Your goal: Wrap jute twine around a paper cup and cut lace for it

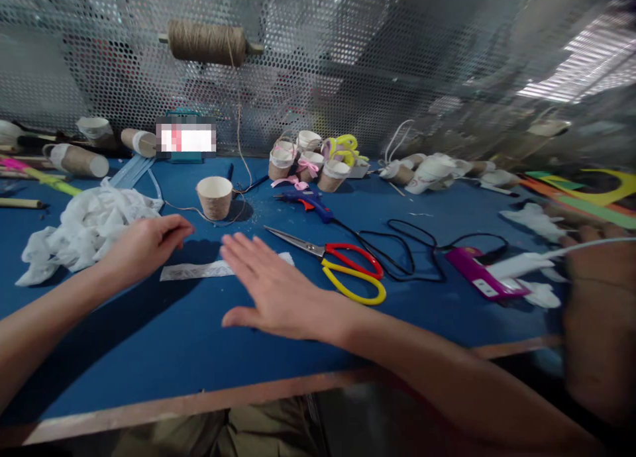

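A strip of white lace (193, 270) lies on the blue tabletop, partly covered by my right hand (278, 285). The fingers of that hand are stretched out flat, thumb apart, with nothing held. My left hand (146, 245) is above the table by the lace's left end, fingers curled together; nothing shows in them. Just beyond my hands stands a small twine-wrapped cup (215, 202), white inside, with a loose strand beside it. Right of my right hand lie scissors (322, 250) with one red and one yellow handle. Behind them rests a blue glue gun (311, 204).
A heap of white lace (94, 222) sits at left. Several decorated cups (334, 175) stand at the back below a twine spool (206, 43). The glue gun's black cord runs right toward a purple power strip (484, 275). Another person's arm (599, 311) is at the right edge.
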{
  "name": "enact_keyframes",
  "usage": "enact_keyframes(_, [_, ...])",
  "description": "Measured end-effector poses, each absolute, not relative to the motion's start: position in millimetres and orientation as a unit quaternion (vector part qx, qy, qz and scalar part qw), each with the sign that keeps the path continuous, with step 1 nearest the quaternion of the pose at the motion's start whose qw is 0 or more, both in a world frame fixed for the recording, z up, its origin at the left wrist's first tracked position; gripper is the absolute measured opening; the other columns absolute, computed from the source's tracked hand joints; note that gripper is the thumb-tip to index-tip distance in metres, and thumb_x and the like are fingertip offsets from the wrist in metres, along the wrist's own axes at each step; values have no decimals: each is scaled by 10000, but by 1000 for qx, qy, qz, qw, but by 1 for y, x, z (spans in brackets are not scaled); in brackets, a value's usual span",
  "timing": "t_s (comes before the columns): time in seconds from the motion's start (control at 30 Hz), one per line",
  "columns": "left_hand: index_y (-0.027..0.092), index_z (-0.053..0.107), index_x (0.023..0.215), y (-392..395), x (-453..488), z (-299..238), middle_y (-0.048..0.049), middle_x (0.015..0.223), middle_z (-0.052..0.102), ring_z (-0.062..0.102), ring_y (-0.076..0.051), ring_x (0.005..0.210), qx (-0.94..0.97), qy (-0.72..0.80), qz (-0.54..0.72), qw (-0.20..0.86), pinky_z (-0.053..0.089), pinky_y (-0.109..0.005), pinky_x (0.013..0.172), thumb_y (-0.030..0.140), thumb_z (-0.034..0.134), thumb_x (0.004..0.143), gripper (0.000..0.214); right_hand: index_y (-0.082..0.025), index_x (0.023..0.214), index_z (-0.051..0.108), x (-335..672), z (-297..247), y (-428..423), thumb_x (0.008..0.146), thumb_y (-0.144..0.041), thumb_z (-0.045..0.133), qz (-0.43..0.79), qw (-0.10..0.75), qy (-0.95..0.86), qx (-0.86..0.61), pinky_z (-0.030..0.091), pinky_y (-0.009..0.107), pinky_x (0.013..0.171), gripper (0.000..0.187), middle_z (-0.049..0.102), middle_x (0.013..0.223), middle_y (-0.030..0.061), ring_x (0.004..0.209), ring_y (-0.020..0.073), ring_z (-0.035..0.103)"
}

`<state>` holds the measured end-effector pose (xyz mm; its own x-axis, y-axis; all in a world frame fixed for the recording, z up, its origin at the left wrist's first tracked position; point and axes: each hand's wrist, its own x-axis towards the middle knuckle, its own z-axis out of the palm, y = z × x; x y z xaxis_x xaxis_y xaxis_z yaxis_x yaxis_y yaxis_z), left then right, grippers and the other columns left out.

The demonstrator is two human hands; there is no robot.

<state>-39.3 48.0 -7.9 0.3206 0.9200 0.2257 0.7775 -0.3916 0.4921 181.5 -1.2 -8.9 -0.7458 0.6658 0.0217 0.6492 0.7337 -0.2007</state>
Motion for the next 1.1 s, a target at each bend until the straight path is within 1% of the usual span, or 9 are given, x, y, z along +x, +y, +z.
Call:
enact_keyframes(0.13, [181,606,821,54,-42,-6,26,477,481,448,-114,425,687,596,368,193,371,-232,427,410,354,857,342,-65,1391,251,130,-11,18,847,-635,258,83,76,-968,-226,43,360,1126,788,188,1485,96,1373,195,54])
enact_keyframes(0.3, [160,587,896,58,-49,-5,5,693,561,534,-111,658,625,596,467,193,463,-244,639,385,367,870,315,-61,1387,257,94,-39,47,849,-630,264,59,27,-976,-208,98,414,1112,783,203,1480,116,1369,235,88])
enact_keyframes(0.37, [154,580,929,57,-49,-6,7,769,582,556,-123,744,647,592,440,193,465,-261,709,394,366,867,328,-63,1387,255,92,-47,50,852,-625,266,63,24,-976,-206,107,413,1109,776,216,1477,118,1366,232,112])
enact_keyframes(0.47, [157,574,946,53,-48,-8,-10,804,611,571,-141,748,672,578,422,189,467,-269,695,421,392,848,336,-93,1350,332,100,-39,52,867,-582,312,60,88,-971,-216,137,388,1103,688,287,1454,115,1354,221,173])
enact_keyframes(0.6, [150,585,850,50,-48,-9,-29,762,624,552,-151,685,758,519,368,143,456,-284,659,419,511,790,286,-114,1125,548,142,-4,55,918,-365,378,45,189,-936,-295,335,308,999,367,544,1234,120,1182,166,443])
enact_keyframes(0.7, [158,600,767,47,-45,-10,-37,731,621,562,-173,712,883,386,250,97,443,-294,656,347,533,780,201,-100,966,613,191,12,50,878,-228,466,40,105,-934,-340,447,296,816,214,642,959,106,912,185,573])
enact_keyframes(0.87, [174,620,799,36,-31,-15,-70,785,638,576,-213,723,949,302,33,-84,416,-341,663,222,474,787,155,-82,902,626,237,4,26,810,-174,532,-46,-54,-924,-375,435,359,764,161,624,951,141,884,253,554])
enact_keyframes(1.0, [157,597,708,27,-22,-19,-76,693,619,571,-195,612,941,302,-7,-155,412,-325,608,144,419,802,201,-47,884,627,233,-7,20,837,-99,430,-27,-68,-915,-396,408,394,772,209,619,967,186,924,284,540])
enact_keyframes(1.1, [148,589,673,29,-22,-20,-88,667,622,577,-207,595,939,322,11,-120,408,-328,593,118,399,789,225,-39,843,626,228,-9,24,814,-57,420,7,-48,-908,-417,400,402,751,209,623,943,204,897,288,544])
